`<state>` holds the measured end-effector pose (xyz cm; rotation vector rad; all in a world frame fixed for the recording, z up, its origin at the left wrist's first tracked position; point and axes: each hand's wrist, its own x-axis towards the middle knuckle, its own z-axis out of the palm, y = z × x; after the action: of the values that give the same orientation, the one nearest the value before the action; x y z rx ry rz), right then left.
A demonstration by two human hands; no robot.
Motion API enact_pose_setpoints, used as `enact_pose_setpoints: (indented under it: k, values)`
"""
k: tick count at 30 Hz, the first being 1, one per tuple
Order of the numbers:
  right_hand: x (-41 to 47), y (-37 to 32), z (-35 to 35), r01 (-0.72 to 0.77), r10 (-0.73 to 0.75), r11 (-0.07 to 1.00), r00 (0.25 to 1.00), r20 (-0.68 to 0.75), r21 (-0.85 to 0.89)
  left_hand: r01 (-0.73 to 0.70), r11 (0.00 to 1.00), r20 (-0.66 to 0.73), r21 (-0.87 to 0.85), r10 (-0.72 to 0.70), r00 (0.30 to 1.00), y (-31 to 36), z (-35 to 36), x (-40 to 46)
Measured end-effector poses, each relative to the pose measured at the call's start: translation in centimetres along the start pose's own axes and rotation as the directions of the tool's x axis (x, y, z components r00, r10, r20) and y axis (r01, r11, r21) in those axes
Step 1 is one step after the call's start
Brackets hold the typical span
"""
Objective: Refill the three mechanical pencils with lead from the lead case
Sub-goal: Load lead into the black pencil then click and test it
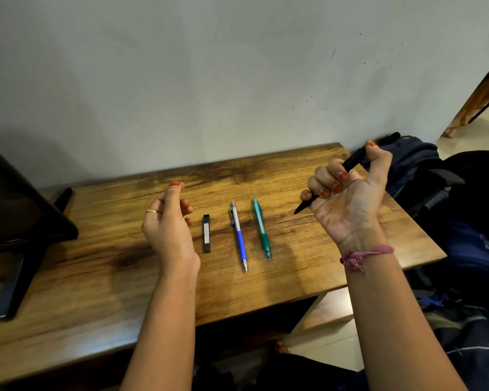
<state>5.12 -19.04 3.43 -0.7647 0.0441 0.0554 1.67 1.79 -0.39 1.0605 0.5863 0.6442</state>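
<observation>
**Black pencil in hand, two on the desk**

I see my right hand (347, 190) raised over the wooden desk (102, 277), fist closed around a black pencil (350, 162), tip pointing down-left. My left hand (167, 221) hovers empty, fingers loose. Between them, on the desk: black lead case (206, 233), blue pencil (239, 235), green pencil (261, 228), lying parallel. Monitor stand (14, 280) at left; pale wall (237, 80) behind.

Dim, warm indoor light. Soft shadows under both forearms fall on the counter (266, 289). Brighter patch at doorway (474, 128), upper right. Wide-angle bending at frame edges. Slight blur overall; near counter edge softest.
</observation>
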Motion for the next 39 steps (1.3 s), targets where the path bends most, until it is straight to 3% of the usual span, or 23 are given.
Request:
enact_pose_setpoints:
  k: [39]
  values:
    - [-0.03, -0.23, 0.03, 0.016, -0.020, 0.998, 0.998, -0.064, -0.054, -0.003, 1.000, -0.005, -0.009, 0.003, 1.000, -0.30, -0.12, 0.27]
